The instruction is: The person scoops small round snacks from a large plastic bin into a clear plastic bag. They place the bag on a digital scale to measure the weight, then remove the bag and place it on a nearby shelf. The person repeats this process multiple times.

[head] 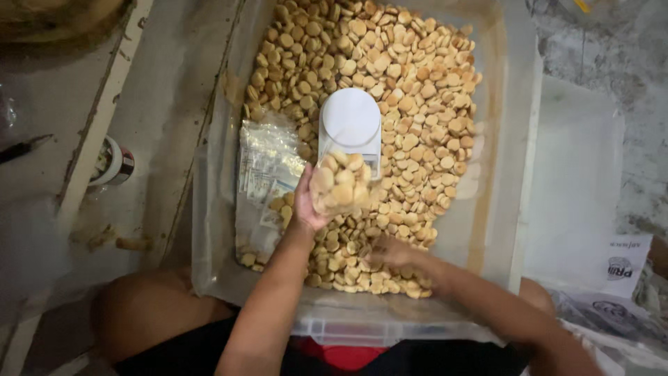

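1. The left hand (pixel 307 202) sits near the middle of the view, fingers curled around a small clear bag of biscuits (pixel 341 186), gripping it from the 9 o'clock side.
2. That bag is held above the heap, touching or just over the 6 o'clock edge of a small white scale (pixel 351 124) with a round white pan.
3. The scale stands on the loose round biscuits (pixel 410 90) that fill most of a large clear plastic tub (pixel 518 139).
4. The right hand (pixel 390 252) lies at 5 o'clock from the bag, down among the biscuits; it is blurred, so whether it is spread or pinching anything cannot be told.
5. At 9 o'clock from the scale, a stack of empty clear bags (pixel 268 163) with printed labels lies inside the tub, against its left wall.
6. Outside the tub, far toward 9 o'clock, a small round container (pixel 115 161) with a dark band rests on the floor.
7. At 3 o'clock from the tub, a pale flat lid or tray (pixel 577 174) lies beside it.
8. The person's knees show along the bottom edge, at 6 o'clock.
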